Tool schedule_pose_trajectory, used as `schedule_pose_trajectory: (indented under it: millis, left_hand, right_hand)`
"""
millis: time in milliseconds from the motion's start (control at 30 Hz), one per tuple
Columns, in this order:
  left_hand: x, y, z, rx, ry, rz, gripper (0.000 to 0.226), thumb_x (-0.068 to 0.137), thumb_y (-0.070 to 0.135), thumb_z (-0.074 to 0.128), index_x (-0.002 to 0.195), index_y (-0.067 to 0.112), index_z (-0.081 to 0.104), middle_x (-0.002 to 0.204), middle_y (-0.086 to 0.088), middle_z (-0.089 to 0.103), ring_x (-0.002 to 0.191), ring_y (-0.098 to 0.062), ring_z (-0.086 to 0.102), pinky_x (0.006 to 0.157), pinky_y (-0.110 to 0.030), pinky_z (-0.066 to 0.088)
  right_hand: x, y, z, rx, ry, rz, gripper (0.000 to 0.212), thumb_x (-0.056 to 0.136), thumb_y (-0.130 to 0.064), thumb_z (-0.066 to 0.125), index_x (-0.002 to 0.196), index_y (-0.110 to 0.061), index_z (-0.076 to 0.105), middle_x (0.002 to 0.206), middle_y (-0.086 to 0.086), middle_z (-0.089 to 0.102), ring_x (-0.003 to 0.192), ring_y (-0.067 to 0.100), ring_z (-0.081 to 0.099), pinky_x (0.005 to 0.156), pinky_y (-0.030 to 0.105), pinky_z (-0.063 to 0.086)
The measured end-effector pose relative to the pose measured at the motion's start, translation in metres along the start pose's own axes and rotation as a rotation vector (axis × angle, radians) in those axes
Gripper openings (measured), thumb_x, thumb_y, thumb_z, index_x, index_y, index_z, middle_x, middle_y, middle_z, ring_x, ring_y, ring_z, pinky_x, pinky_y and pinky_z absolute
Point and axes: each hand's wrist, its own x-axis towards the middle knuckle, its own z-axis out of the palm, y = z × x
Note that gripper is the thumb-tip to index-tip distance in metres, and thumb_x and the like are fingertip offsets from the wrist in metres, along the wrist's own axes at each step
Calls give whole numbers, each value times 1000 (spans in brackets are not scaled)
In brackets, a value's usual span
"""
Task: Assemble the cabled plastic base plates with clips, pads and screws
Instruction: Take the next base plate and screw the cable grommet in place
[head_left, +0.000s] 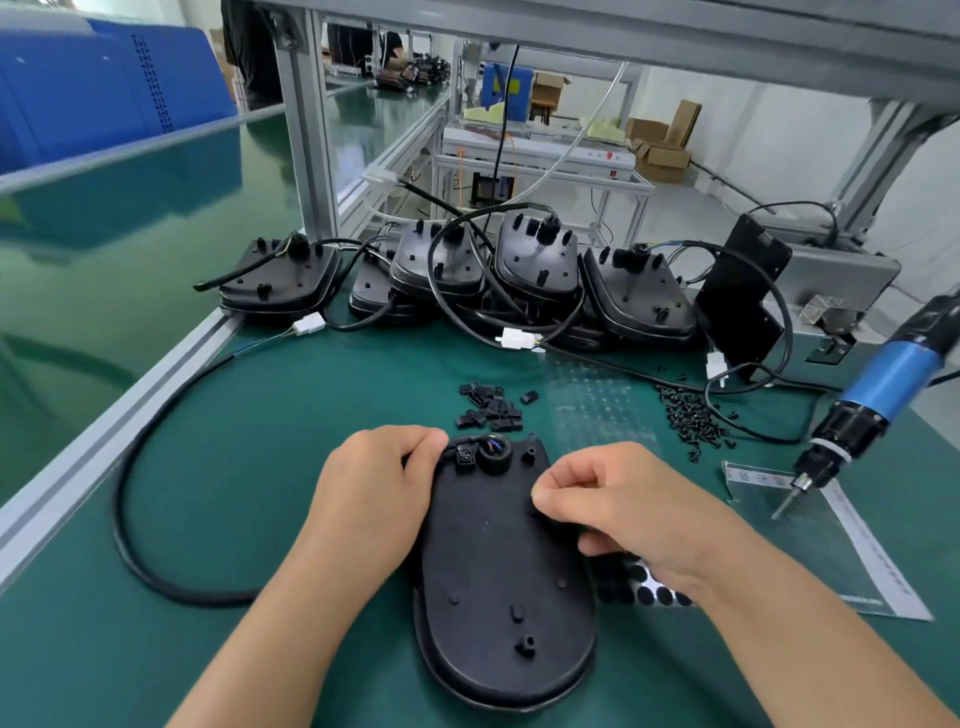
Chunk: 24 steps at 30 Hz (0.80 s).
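A black plastic base plate (498, 577) lies on the green mat in front of me, its cable (135, 519) looping off to the left. My left hand (374, 483) grips the plate's far left edge beside the cable entry. My right hand (618, 499) hovers over the plate's right edge, thumb and forefinger pinched together on something too small to make out. Under the right wrist lies a sheet of black round pads (644, 590). Black clips (491, 408) and black screws (693, 415) lie in small piles beyond the plate.
Several stacked cabled plates (535, 270) stand along the far edge. A blue electric screwdriver (862, 415) hangs at the right above a clear bag (831, 545). An empty clear pad sheet (597, 410) lies between clips and screws. An aluminium rail (104, 441) borders the mat on the left.
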Motion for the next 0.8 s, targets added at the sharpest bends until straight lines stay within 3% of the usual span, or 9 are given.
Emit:
schedule_pose_trajectory:
  millis: [233, 467, 600, 800]
  left_hand:
    - [-1, 5, -2, 7, -13, 33, 22, 97, 34, 45, 76, 29, 42, 77, 9, 46, 73, -12, 37, 80, -35, 47]
    - [-1, 5, -2, -6, 3, 36, 23, 98, 33, 45, 75, 29, 44, 72, -2, 51, 74, -14, 40, 78, -35, 46]
    - [-2, 5, -2, 9, 6, 49, 23, 98, 33, 45, 76, 28, 44, 76, 8, 49, 74, -13, 39, 77, -34, 46]
    - [-2, 5, 0, 6, 10, 53, 22, 98, 33, 44, 77, 28, 44, 77, 8, 48, 74, -13, 38, 76, -34, 46]
  right_hand:
    - [-2, -3, -1, 6, -1, 18, 9, 82, -14, 70, 73, -15, 73, 70, -11, 66, 67, 0, 59, 56, 14, 48]
    - [-3, -3, 2, -33, 40, -12, 14, 80, -13, 69, 68, -19, 72, 70, -9, 67, 65, 4, 60, 58, 17, 49]
    - [-4, 1, 5, -84, 74, -41, 17, 82, -16, 68, 67, -23, 72, 60, -12, 63, 57, 3, 59, 63, 24, 52]
    - [-8, 3, 10, -99, 156, -93, 17, 82, -15, 66, 66, -20, 70, 55, -9, 58, 51, 5, 50, 55, 20, 46]
